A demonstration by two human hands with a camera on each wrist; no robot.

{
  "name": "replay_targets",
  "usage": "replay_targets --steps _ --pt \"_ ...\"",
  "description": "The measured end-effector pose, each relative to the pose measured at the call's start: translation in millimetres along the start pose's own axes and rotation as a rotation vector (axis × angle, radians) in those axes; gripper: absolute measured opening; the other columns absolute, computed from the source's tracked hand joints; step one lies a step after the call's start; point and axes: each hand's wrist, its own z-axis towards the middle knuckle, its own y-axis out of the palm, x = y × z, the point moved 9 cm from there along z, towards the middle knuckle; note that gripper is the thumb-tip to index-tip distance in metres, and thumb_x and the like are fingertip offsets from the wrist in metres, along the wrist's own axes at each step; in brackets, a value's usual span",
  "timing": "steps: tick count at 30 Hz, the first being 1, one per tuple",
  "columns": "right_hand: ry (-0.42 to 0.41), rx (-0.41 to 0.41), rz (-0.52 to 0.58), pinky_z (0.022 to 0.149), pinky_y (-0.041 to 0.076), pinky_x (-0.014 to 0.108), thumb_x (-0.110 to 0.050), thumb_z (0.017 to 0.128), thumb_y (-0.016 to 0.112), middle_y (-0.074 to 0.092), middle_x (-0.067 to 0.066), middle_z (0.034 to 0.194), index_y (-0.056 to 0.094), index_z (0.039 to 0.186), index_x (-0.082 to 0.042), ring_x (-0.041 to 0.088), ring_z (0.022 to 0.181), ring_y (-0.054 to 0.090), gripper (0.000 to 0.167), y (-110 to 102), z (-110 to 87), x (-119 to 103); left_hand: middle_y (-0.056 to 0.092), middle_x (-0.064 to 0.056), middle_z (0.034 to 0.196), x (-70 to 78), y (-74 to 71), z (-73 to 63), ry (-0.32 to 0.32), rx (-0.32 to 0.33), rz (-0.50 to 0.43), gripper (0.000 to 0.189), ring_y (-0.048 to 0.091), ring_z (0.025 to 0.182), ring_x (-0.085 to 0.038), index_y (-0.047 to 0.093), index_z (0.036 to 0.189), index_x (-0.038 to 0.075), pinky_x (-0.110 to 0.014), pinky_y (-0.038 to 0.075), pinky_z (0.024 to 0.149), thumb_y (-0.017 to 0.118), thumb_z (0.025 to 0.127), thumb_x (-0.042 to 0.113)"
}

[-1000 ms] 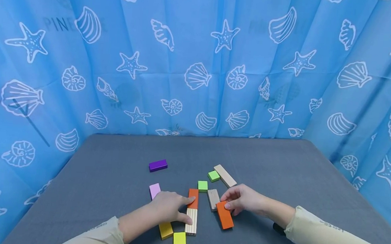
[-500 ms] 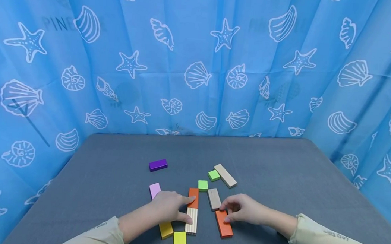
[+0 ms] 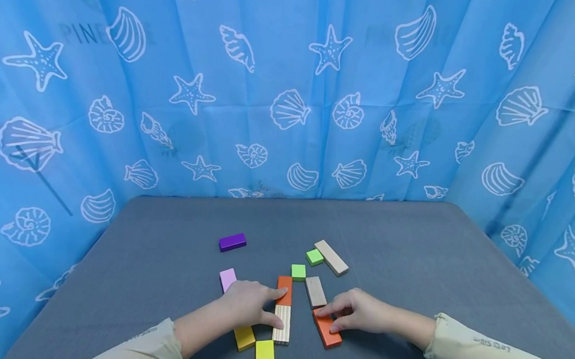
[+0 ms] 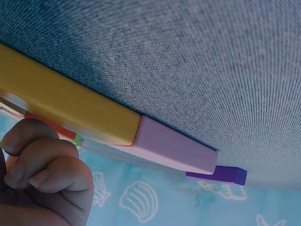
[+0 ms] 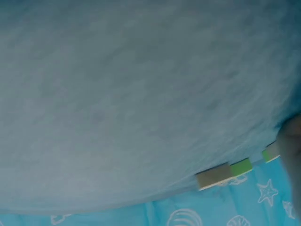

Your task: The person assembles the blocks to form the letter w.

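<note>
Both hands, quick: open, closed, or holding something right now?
Left hand: open, resting on the left orange block and the striped block.
Right hand: closed, pinching the right orange block.

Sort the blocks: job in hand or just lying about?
Likely job (touched, or in the zigzag):
right orange block (right hand)
left orange block, striped block (left hand)
pink, golden, yellow, nearer green, short wooden

Probably lying about (untouched):
purple, farther green, long wooden

I count two orange blocks [image 3: 285,282] [image 3: 326,329], two green blocks [image 3: 298,272] [image 3: 314,257], three wooden blocks [image 3: 284,314] [image 3: 315,291] [image 3: 331,258], one purple block [image 3: 232,242], one pink block [image 3: 227,277], one mustard block [image 3: 244,339] and one yellow block [image 3: 264,352].
</note>
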Motion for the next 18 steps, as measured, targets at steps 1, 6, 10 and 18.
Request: replay_targets --steps 1,6,10,18 --pt "-0.022 -0.03 0.008 0.061 0.039 0.02 -0.012 0.09 0.069 0.058 -0.008 0.087 0.063 0.124 0.006 -0.001 0.072 0.046 0.039 1.8 -0.9 -1.0 0.067 -0.001 0.121 0.0 0.0 0.1 0.001 0.0 -0.001 0.069 0.056 0.083 -0.013 0.057 0.138 0.03 -0.027 0.04 0.06 0.069 0.078 0.062" --pt "-0.071 -0.087 0.016 0.06 0.037 0.018 -0.012 0.09 0.069 0.051 -0.012 0.083 0.058 0.128 0.008 -0.003 0.069 0.044 0.044 5.7 -3.6 -2.0 0.067 -0.001 0.121 -0.3 -0.2 0.4 -0.006 -0.002 -0.001 0.069 0.056 0.083 -0.014 0.056 0.138 0.031 -0.027 0.04 0.06 0.069 0.077 0.062" --pt "-0.063 -0.059 -0.006 0.059 0.038 0.019 -0.013 0.089 0.07 0.053 -0.011 0.083 0.06 0.127 0.007 -0.003 0.069 0.044 0.044 5.2 -2.8 -1.8 0.066 -0.001 0.122 0.0 -0.2 0.8 -0.007 -0.005 0.003 0.069 0.058 0.086 -0.014 0.056 0.138 0.031 -0.028 0.041 0.061 0.068 0.078 0.063" --pt "-0.032 -0.034 -0.021 0.057 0.037 0.019 -0.014 0.087 0.072 0.052 -0.012 0.08 0.061 0.126 0.006 -0.002 0.066 0.043 0.045 3.6 -2.2 -0.2 0.067 -0.002 0.121 0.2 0.5 0.9 -0.011 -0.005 0.014 0.07 0.059 0.087 -0.015 0.056 0.138 0.032 -0.027 0.041 0.059 0.068 0.077 0.063"
